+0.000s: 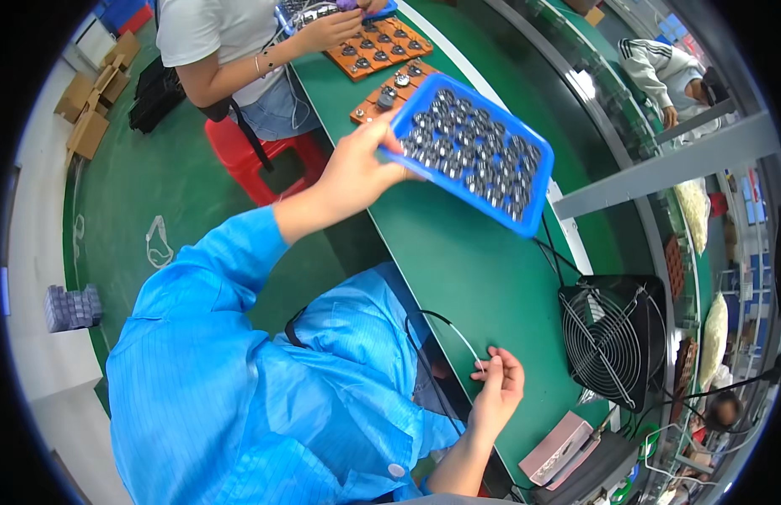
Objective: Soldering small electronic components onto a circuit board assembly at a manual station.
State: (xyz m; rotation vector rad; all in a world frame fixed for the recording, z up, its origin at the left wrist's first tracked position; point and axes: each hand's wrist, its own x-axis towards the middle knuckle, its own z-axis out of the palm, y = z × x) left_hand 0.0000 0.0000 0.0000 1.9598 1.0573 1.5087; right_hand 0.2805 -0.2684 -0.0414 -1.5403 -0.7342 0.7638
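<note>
My left hand (361, 167) grips a blue plastic tray (525, 225) by its near left edge, thumb on the rim. The tray is held up and tilted above the green workbench (458, 278). Many small round dark metallic parts (470, 147) fill it. Lower right, over the bench's near edge, my right hand (500, 391) has its fingertips pinched on a thin cable (466, 341), white near the fingers and black farther back, which loops toward my lap. The cable's tip is too small to make out.
A black fan with a wire guard (607, 341) stands on the right of the bench, with a pink box (559, 450) nearer me. Orange boards of round parts (382, 49) lie beyond the tray. A co-worker (230, 59) sits on a red stool (230, 156) at far left.
</note>
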